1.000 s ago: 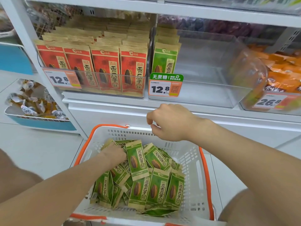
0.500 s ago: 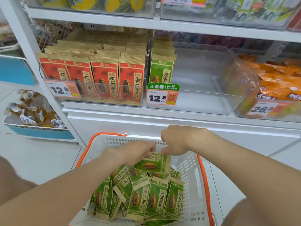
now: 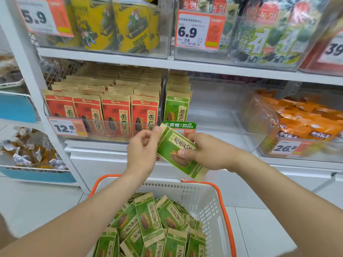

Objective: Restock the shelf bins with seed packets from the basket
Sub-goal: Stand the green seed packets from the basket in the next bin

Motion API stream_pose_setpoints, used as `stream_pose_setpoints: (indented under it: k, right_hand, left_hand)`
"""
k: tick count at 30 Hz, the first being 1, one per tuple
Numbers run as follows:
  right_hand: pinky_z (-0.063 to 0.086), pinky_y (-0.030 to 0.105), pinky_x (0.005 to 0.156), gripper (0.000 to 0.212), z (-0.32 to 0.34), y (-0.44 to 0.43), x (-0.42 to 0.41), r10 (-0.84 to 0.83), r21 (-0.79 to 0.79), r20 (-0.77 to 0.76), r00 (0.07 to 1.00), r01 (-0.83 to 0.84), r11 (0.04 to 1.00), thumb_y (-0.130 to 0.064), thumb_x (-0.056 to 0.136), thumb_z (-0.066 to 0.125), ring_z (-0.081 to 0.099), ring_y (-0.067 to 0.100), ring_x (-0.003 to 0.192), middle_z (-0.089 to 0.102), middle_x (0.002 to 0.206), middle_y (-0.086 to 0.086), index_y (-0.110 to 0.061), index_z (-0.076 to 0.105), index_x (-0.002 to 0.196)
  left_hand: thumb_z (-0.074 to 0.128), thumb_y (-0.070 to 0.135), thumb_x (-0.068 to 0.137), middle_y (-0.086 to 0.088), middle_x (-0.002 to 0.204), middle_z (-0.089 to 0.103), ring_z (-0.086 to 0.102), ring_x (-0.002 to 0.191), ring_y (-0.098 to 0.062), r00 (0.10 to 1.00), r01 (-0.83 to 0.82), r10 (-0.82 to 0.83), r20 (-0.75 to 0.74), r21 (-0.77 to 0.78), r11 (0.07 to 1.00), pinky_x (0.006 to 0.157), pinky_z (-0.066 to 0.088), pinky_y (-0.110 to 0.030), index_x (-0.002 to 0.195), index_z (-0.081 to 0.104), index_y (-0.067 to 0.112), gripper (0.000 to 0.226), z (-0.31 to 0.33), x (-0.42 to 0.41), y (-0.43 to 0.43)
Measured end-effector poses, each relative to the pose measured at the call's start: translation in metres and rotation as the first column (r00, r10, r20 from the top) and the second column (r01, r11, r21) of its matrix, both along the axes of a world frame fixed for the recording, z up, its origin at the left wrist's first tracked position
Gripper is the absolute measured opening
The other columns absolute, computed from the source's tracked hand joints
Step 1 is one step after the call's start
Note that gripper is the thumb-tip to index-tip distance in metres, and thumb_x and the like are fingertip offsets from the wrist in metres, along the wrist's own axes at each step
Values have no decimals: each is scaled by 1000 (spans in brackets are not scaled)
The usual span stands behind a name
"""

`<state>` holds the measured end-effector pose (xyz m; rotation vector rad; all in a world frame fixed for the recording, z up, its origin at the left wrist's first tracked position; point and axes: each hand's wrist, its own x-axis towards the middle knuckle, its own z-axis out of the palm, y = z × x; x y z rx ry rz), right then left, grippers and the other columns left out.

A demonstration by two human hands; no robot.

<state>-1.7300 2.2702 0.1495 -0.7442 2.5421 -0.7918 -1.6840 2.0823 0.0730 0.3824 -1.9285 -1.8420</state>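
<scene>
Half a second ago both hands were low over the basket [image 3: 225, 210], just lifting a green seed packet [image 3: 170, 143] off the heap of packets [image 3: 148, 219]; now it is raised in front of the clear bin [image 3: 219, 108], at its low front lip. The left hand [image 3: 143, 149] pinches its top corner between thumb and fingers, while the right hand [image 3: 209, 153] grips its middle, thumb across the face. Inside the bin one row of green packets [image 3: 177, 106] stands against the left wall, with bare floor to the right. The held packet is tilted, top toward the bin, with a green face, kraft-brown ends and a seed picture.
</scene>
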Motion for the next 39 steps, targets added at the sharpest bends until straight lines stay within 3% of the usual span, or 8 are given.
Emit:
stream_pose_setpoints:
  k: [5, 10, 14, 18, 23, 28, 33, 39]
  right_hand:
    - [61, 51, 93, 21, -4, -3, -7, -134, -377, 132, 982, 175, 909, -41, 105, 61, 75, 16, 101, 77, 110, -4, -25, 61, 118]
    - [54, 35, 106, 30, -2, -17, 7, 10, -482, 157, 988, 68, 873, -38, 112, 42, 68, 7, 118, 71, 128, -11, -28, 55, 138]
    - [52, 38, 110, 38, -6, -24, 8, -90, -554, 149, 985, 159, 818, -44, 110, 41, 63, 3, 124, 64, 135, -12, -25, 41, 142]
    - [58, 42, 101, 27, 6, -26, 5, -112, -677, 174, 978, 201, 708, -28, 109, 55, 73, 15, 112, 76, 122, -2, -18, 59, 134]
    - [63, 48, 88, 35, 19, -22, -4, -110, -649, 2, 994, 85, 756, -22, 103, 66, 78, 22, 97, 80, 109, 3, -21, 53, 136]
    - [55, 18, 67, 23, 21, -21, -14, -17, -609, -15, 1000, 4, 793, -28, 111, 46, 74, 5, 85, 76, 106, 0, -14, 52, 129]
    - [58, 54, 88, 18, 30, -15, -29, -187, -649, -308, 933, -62, 759, -34, 110, 52, 74, 19, 99, 77, 110, -4, -23, 60, 122]
    - [55, 38, 84, 13, 25, -13, -49, -418, -643, -498, 760, 0, 766, -27, 106, 60, 70, 12, 87, 76, 96, -9, -26, 63, 119]
  left_hand:
    - [44, 49, 109, -9, 75, 75, 73, 64, -29, 992, 112, -118, -48, -104, 988, 51, 59, -39, 98, 73, 12, 49, 11, 4, 18]
    - [33, 47, 113, 9, 91, 69, 66, 84, -13, 987, -17, -26, -158, -267, 963, 74, 54, -40, 104, 62, 22, 39, 13, 1, 16]
    - [35, 35, 115, 19, 74, 51, 47, 67, -6, 977, -95, 18, -213, -358, 929, 61, 34, -26, 88, 43, 21, 31, 29, 0, 20]
    - [33, 34, 114, 13, 70, 51, 52, 68, -5, 959, -191, 77, -272, -424, 885, 61, 33, -19, 89, 46, 17, 33, 38, -2, 16]
    - [28, 46, 112, 12, 73, 56, 56, 66, -9, 961, -168, 25, -275, -511, 843, 58, 35, -37, 99, 45, 21, 33, 41, -4, 16]
    - [32, 40, 112, 13, 66, 47, 48, 57, -8, 955, -188, 17, -296, -561, 806, 52, 27, -35, 94, 39, 21, 27, 39, -8, 7]
    - [39, 38, 114, 10, 81, 63, 61, 71, -14, 942, -144, -69, -328, -582, 800, 61, 46, -43, 102, 54, 18, 28, 49, -17, -3]
    - [56, 4, 99, 6, 112, 57, 56, 106, -17, 969, -179, -5, -245, -721, 670, 91, 49, -45, 116, 60, 18, 22, 30, -27, -11]
